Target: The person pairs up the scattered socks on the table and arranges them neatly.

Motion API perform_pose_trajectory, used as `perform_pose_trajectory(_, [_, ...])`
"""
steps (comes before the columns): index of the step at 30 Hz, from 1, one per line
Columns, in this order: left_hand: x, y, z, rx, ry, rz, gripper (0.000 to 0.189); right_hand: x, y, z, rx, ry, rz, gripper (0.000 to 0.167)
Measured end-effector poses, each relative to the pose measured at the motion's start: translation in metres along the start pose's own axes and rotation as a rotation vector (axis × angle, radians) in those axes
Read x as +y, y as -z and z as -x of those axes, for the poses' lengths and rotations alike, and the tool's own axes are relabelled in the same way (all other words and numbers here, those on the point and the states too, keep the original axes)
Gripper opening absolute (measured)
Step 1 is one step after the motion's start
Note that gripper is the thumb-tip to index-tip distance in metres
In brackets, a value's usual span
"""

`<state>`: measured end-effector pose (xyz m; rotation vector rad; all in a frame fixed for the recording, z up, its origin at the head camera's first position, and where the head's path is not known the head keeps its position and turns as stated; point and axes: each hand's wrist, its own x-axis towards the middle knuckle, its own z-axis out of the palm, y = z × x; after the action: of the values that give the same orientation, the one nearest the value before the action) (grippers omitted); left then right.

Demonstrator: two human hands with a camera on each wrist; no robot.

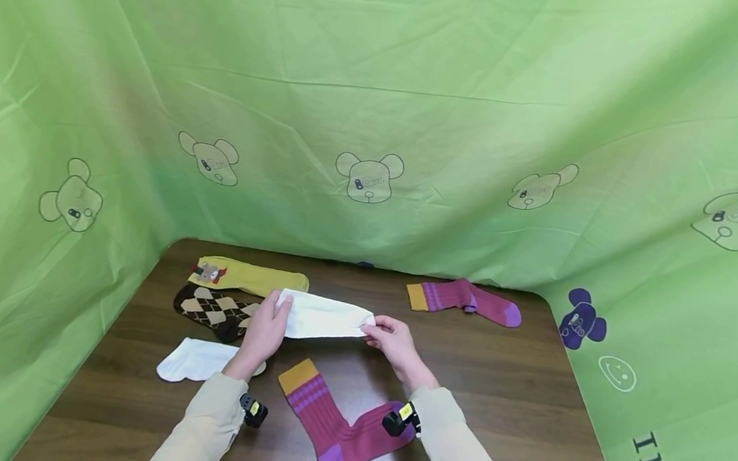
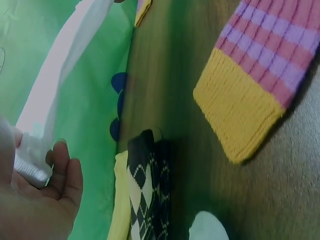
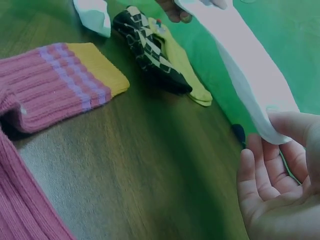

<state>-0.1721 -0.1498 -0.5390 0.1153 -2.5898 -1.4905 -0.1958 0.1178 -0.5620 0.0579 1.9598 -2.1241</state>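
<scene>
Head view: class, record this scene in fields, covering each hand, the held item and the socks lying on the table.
Held item: white sock, held above the table
Left hand: grips its ribbed end
Right hand: pinches its other end
Table, left: yellow sock, argyle sock, second white sock partly hidden by the left arm
Table, near: pink sock with mustard cuff, bent
Table, far right: similar pink sock

White sock [image 1: 324, 319], black-and-cream argyle sock [image 1: 209, 309], purple-striped magenta sock [image 1: 337, 431] with mustard cuff [image 1: 298, 376]
</scene>
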Motion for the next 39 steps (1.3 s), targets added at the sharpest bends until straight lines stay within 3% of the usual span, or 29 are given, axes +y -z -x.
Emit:
perform_pose_trajectory(7, [-0.006, 0.013, 0.001, 0.015, -0.002, -0.034, 0.031, -0.002, -0.004, 0.000, -0.012, 0.004, -0.006, 0.026])
perform_pose_trajectory(18, [-0.006, 0.032, 0.003, 0.011, 0.043, 0.026, 0.021, -0.008, -0.016, 0.000, -0.029, 0.043, 0.001, 0.027])
perform_pose_trajectory(28, [-0.009, 0.046, 0.003, 0.024, 0.083, 0.046, 0.027, -0.015, -0.033, -0.003, -0.064, 0.045, 0.014, 0.027])
perform_pose_trajectory(39, [-0.009, 0.062, 0.001, 0.092, 0.088, 0.027, 0.029, -0.020, -0.048, -0.005, -0.126, 0.050, 0.027, 0.019])
